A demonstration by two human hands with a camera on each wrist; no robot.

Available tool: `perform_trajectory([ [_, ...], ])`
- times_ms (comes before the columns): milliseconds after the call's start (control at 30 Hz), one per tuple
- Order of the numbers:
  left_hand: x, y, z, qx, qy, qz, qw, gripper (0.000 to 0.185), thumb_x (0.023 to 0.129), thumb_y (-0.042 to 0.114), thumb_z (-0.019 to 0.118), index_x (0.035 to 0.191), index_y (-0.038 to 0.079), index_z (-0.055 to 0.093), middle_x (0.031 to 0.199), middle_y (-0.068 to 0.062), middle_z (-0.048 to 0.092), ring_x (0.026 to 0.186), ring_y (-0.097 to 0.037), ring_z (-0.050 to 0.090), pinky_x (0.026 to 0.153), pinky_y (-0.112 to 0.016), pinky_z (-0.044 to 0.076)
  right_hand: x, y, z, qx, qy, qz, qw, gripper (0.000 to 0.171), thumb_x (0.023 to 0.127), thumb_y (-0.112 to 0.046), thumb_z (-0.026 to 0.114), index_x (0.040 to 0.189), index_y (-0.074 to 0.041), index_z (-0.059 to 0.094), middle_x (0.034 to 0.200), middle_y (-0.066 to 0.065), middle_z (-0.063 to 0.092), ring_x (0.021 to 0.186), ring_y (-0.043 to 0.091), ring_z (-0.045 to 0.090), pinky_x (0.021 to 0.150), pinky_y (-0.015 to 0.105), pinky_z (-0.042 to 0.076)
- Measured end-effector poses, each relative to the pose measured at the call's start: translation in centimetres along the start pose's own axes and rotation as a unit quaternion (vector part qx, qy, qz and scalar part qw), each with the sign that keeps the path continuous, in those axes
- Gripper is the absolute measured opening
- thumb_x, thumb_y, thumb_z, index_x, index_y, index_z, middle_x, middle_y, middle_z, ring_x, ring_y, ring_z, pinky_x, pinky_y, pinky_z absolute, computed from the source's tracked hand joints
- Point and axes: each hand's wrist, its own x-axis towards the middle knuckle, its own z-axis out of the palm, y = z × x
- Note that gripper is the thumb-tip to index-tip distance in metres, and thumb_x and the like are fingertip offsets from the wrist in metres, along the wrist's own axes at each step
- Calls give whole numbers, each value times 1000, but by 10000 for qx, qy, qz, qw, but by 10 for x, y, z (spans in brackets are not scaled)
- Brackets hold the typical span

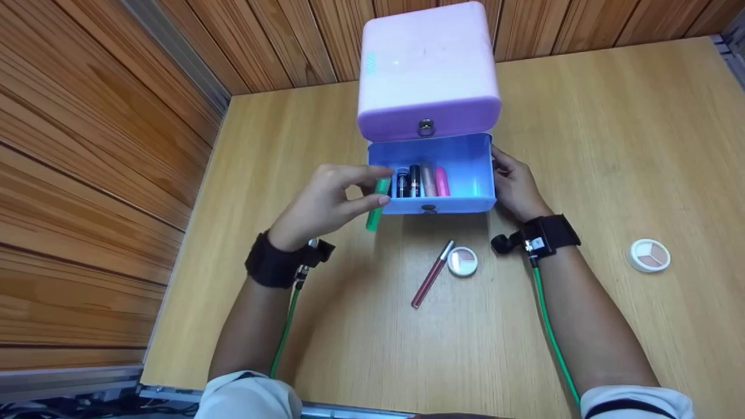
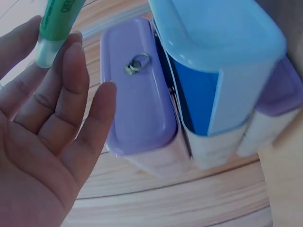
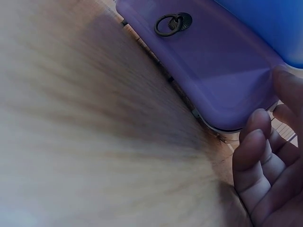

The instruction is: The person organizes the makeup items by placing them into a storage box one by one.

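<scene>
A pink drawer box (image 1: 428, 64) stands at the back of the wooden table (image 1: 582, 145). Its lower blue drawer (image 1: 465, 169) is pulled out, and several lipstick-like tubes (image 1: 420, 180) lie in it. My left hand (image 1: 378, 186) pinches a green tube (image 1: 376, 206) between thumb and fingers at the drawer's front left corner. The left wrist view shows that green tube (image 2: 59, 23) above my fingers (image 2: 71, 85), next to the lilac upper drawer front (image 2: 137, 104) and the blue drawer (image 2: 213, 61). My right hand (image 1: 512, 180) holds the blue drawer's right side; its fingers (image 3: 262, 161) curl beside the box corner.
A pink lip gloss tube (image 1: 432, 273) and a round eyeshadow compact (image 1: 463, 261) lie in front of the drawer. A second round compact (image 1: 649, 255) sits to the right. Wood-panelled walls (image 1: 87, 145) close off the table's left and back.
</scene>
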Motion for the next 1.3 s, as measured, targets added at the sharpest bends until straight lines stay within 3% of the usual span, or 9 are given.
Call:
perform_trajectory([
  [200, 18, 3, 5, -348, 85, 267, 9990, 36, 95, 21, 66, 125, 1, 65, 93, 0, 71, 84, -8, 63, 76, -33, 54, 1, 0, 1, 11, -35, 7, 10000, 51, 99, -11, 56, 147, -4, 40, 93, 4, 59, 86, 11, 56, 77, 22, 49],
  [333, 32, 3, 11, -463, 250, 361, 9980, 37, 95, 20, 67, 126, 2, 64, 98, -3, 72, 88, -8, 65, 81, -30, 55, 0, 0, 1, 7, -4, -23, 10000, 50, 99, -9, 56, 146, -4, 41, 92, 5, 58, 85, 12, 55, 75, 22, 48],
  [533, 55, 2, 26, -678, 595, 341, 9953, 36, 94, 16, 67, 126, 1, 63, 106, -6, 71, 93, -8, 65, 86, -26, 53, 0, -1, 1, 80, -3, -6, 10000, 50, 99, -8, 56, 146, -3, 41, 93, 4, 58, 86, 12, 55, 75, 22, 48],
  [700, 74, 2, 38, -443, 715, 244, 9962, 35, 94, 15, 67, 124, -1, 62, 114, -8, 69, 98, -7, 65, 89, -22, 51, 2, 2, 1, 221, -10, 24, 9998, 51, 99, -8, 57, 146, -3, 40, 92, 2, 60, 86, 11, 57, 76, 21, 50],
  [900, 92, 5, 53, 398, 355, -391, 9978, 33, 94, 22, 67, 124, 8, 63, 111, -2, 70, 95, -4, 65, 86, -19, 50, 11, 24, -2, 412, 13, 88, 9991, 51, 99, -9, 56, 148, -7, 40, 93, 3, 57, 85, 12, 55, 73, 21, 49],
  [1000, 97, 4, 61, 599, 76, -654, 9960, 32, 95, 24, 66, 124, 11, 62, 107, 0, 70, 92, -3, 64, 81, -19, 51, 13, 32, -3, 372, 16, 141, 9992, 51, 100, -11, 56, 148, -13, 42, 96, 5, 57, 88, 14, 55, 73, 22, 50],
  [1300, 104, -3, 75, 819, -170, -798, 9933, 32, 97, 25, 63, 125, 12, 61, 99, 2, 68, 78, -4, 59, 71, -19, 48, 13, 33, -3, 137, 44, 152, 9998, 49, 100, -15, 56, 148, -19, 44, 98, 10, 58, 90, 17, 55, 74, 24, 48],
])
